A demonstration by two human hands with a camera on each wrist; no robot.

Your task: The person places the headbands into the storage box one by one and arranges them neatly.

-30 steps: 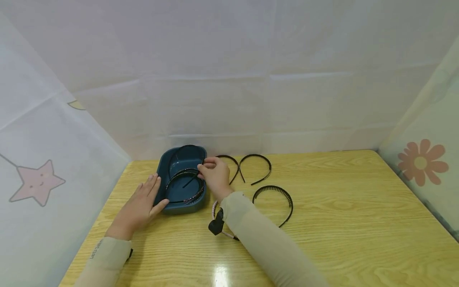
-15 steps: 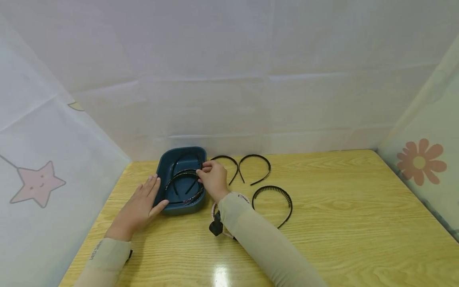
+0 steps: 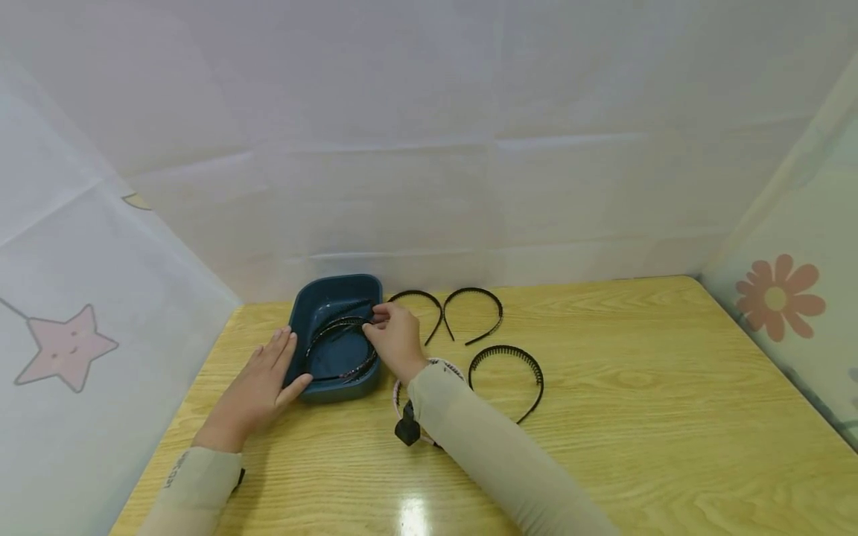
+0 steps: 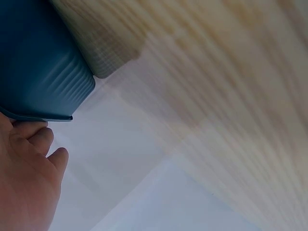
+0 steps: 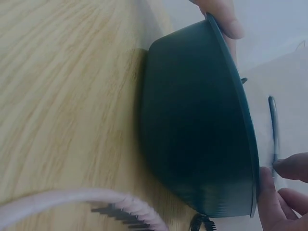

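A dark blue plastic basin stands on the left part of the wooden table. Straight fingers of my left hand rest against its left rim, thumb near the front corner. Above the basin's right side, my right hand pinches a thin black headband between thumb and fingers. Part of that headband is hidden by the hand and overlaps others in the head view. Inside the basin lie dark headbands, one with a speckled, shiny band; their exact number is hard to tell.
Right of the basin, two thin black headbands lie side by side near the back edge. Closer in are a black toothed headband and a pink-and-white headband, partly under the right forearm. White cloth walls enclose the table.
The black headband in my right hand has turned and come down lower into the basin, its arc no longer rising by the back rim. My left hand stays at the rim.
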